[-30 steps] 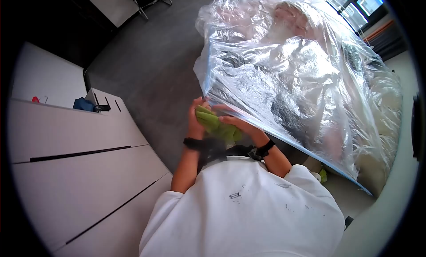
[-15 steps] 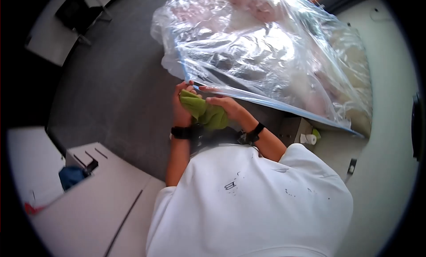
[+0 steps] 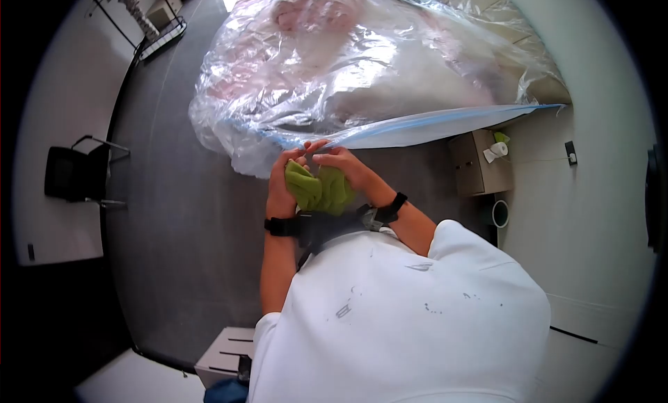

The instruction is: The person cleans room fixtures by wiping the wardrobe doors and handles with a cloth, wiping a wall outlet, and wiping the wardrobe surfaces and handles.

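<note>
A large clear plastic storage bag [image 3: 390, 79] with a blue zip strip [image 3: 445, 119] along its near edge spreads out in front of me. Pink and pale soft items show through its wrinkled film. My left hand [image 3: 280, 187] and my right hand [image 3: 353, 170] meet at the strip's left part, fingertips pinched close together there. A crumpled green cloth [image 3: 332, 193] hangs from both hands, bunched between the palms. My fingers partly hide the zip strip, so its exact hold cannot be made out. Each wrist wears a black band.
A small cabinet [image 3: 479, 165] with a white paper roll [image 3: 495, 151] on top stands to the right, a round bin [image 3: 499, 214] below it. At left is a black chair [image 3: 73, 172]. Farther back stands a rack [image 3: 163, 38]. A pale drawer unit [image 3: 226, 351] lies behind me at lower left.
My view has turned, so the bag's edge now runs more level and the chair sits lower at left. Both hands remain together at the strip with the green cloth.
</note>
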Demonstrator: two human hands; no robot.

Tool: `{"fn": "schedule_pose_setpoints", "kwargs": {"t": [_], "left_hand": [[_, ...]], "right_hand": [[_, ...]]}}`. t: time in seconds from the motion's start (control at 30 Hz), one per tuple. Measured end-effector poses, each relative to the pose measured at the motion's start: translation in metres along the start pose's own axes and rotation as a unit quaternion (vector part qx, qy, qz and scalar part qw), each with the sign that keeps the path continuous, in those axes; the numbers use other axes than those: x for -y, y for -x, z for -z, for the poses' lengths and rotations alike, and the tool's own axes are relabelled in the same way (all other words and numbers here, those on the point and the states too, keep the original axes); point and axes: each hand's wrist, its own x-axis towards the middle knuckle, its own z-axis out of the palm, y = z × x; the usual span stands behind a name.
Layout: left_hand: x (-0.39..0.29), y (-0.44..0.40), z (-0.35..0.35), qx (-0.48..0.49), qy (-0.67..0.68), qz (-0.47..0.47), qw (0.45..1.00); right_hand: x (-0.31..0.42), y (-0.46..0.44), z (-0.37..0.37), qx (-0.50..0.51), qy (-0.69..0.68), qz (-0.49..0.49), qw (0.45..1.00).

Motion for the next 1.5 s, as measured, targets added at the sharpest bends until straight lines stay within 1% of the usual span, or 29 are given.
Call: {"fn": "schedule_pose_setpoints", "kwargs": {"t": [0.03,0.1,0.13,0.27,0.3,0.33,0.37,0.4,0.43,0.47,0.5,0.57,0.6,0.63,0.7,0.73,0.83,0.9,0.93,0.97,1.07,1.17,1.23,1.27,1.3,1.37,1.4,1.43,1.5], "left_hand": [[-0.01,-0.012,0.004,0.009,-0.008,0.003,1.0],[-0.035,-0.042,0.02,0.002,-0.003,0.025,1.0],[-0.048,-0.052,0.024,0.042,0.046,0.031,0.998],[-0.085,-0.11,0.052,0.031,-0.01,0.064,0.997],[-0.081,-0.131,0.073,0.031,-0.154,-0.005,0.988],[-0.082,-0.144,0.088,0.026,-0.291,-0.074,0.954],[-0.086,-0.151,0.092,0.04,-0.294,-0.065,0.953],[-0.09,-0.154,0.097,0.098,-0.127,0.086,0.983],[-0.096,-0.156,0.094,0.146,0.046,0.238,0.959],[-0.088,-0.159,0.086,-0.025,-0.221,0.141,0.965],[-0.091,-0.158,0.057,-0.004,-0.229,0.15,0.962],[-0.113,-0.139,0.004,-0.063,-0.066,0.226,0.97],[-0.105,-0.189,0.068,0.06,-0.03,0.237,0.969],[-0.12,-0.196,0.066,0.073,-0.048,0.256,0.963],[-0.146,-0.201,0.046,0.115,0.069,0.234,0.963],[-0.16,-0.201,0.036,0.025,0.013,0.196,0.98],[-0.194,-0.195,0.029,0.13,0.003,0.207,0.97],[-0.209,-0.199,0.034,0.129,-0.004,0.164,0.978],[-0.213,-0.21,0.052,0.171,0.0,0.176,0.969],[-0.217,-0.208,0.056,0.136,-0.002,0.174,0.975],[-0.222,-0.217,0.092,0.108,0.002,0.206,0.973],[-0.231,-0.205,0.103,0.068,-0.05,0.25,0.964],[-0.225,-0.222,0.134,0.153,0.007,0.282,0.947],[-0.22,-0.224,0.149,0.16,-0.071,0.279,0.944],[-0.214,-0.213,0.152,0.161,-0.084,0.295,0.938],[-0.192,-0.188,0.141,0.17,-0.216,0.235,0.932],[-0.178,-0.197,0.164,0.32,-0.361,0.109,0.869],[-0.168,-0.198,0.174,0.327,-0.364,0.113,0.864],[-0.144,-0.191,0.177,0.416,-0.477,-0.006,0.774]], "right_hand": [[0.001,-0.012,0.005,-0.003,0.001,0.012,1.0],[0.007,-0.038,0.011,-0.026,0.058,-0.04,0.997],[0.014,-0.049,0.0,-0.05,0.049,-0.021,0.997],[0.04,-0.089,-0.035,-0.056,0.04,0.049,0.996],[0.043,-0.092,-0.035,-0.067,0.061,0.055,0.994],[0.046,-0.1,-0.038,-0.083,0.076,0.055,0.992],[0.05,-0.105,-0.04,-0.096,0.078,0.064,0.99],[0.053,-0.106,-0.044,-0.122,0.038,0.059,0.99],[0.058,-0.11,-0.048,-0.148,-0.003,0.056,0.987],[0.059,-0.116,-0.051,-0.164,0.0,0.07,0.984],[0.057,-0.12,-0.052,-0.2,0.008,0.095,0.975],[0.052,-0.125,-0.051,-0.252,0.017,0.135,0.958],[0.048,-0.123,-0.052,-0.266,0.016,0.145,0.953],[0.044,-0.124,-0.057,-0.281,0.014,0.159,0.946],[0.04,-0.125,-0.079,-0.318,-0.005,0.191,0.929],[0.035,-0.125,-0.086,-0.33,-0.017,0.212,0.92],[0.021,-0.126,-0.103,-0.375,-0.023,0.275,0.885],[0.011,-0.134,-0.111,-0.408,-0.021,0.315,0.856],[0.005,-0.135,-0.115,-0.429,-0.014,0.324,0.843],[-0.002,-0.136,-0.119,-0.45,-0.009,0.33,0.83],[-0.032,-0.133,-0.133,-0.48,-0.019,0.332,0.812],[-0.062,-0.134,-0.134,-0.522,-0.041,0.33,0.786],[-0.073,-0.139,-0.139,-0.552,-0.065,0.335,0.761],[-0.074,-0.136,-0.139,-0.572,-0.058,0.346,0.741],[-0.075,-0.131,-0.142,-0.593,-0.05,0.357,0.72],[-0.073,-0.119,-0.146,-0.606,-0.068,0.376,0.698],[-0.072,-0.111,-0.149,-0.606,-0.075,0.389,0.69],[-0.07,-0.103,-0.155,-0.61,-0.078,0.396,0.682],[-0.067,-0.077,-0.169,-0.65,-0.007,0.395,0.649]]}}
